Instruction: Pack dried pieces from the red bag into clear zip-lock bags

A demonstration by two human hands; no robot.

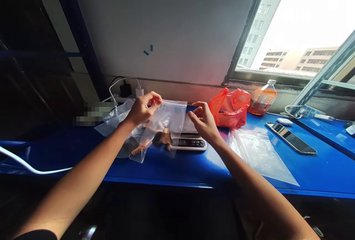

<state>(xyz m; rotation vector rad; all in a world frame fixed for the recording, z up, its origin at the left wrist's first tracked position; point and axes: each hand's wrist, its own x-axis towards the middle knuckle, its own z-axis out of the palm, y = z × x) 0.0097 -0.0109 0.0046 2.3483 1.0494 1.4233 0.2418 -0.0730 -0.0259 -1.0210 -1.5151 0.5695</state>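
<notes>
My left hand [145, 107] is closed on the top corner of a clear zip bag [177, 116], which hangs upright in front of a kitchen scale [191, 143]. Brown dried pieces [163, 139], perhaps mushrooms, lie in the lower part of the bag. To the right of the bag, apart from it, my right hand [203, 120] is raised with fingers curved and apart, holding nothing. Behind and left of the held bag lie more clear bags [122, 121], some with brown pieces inside. The bag hides the scale's left part.
A red plastic bag [231, 108] and a bottle of orange drink [263, 98] stand at the back right. Flat clear bags [257, 155] and a phone [291, 138] lie on the blue table [166, 173]. A white cable [36, 169] crosses the left side.
</notes>
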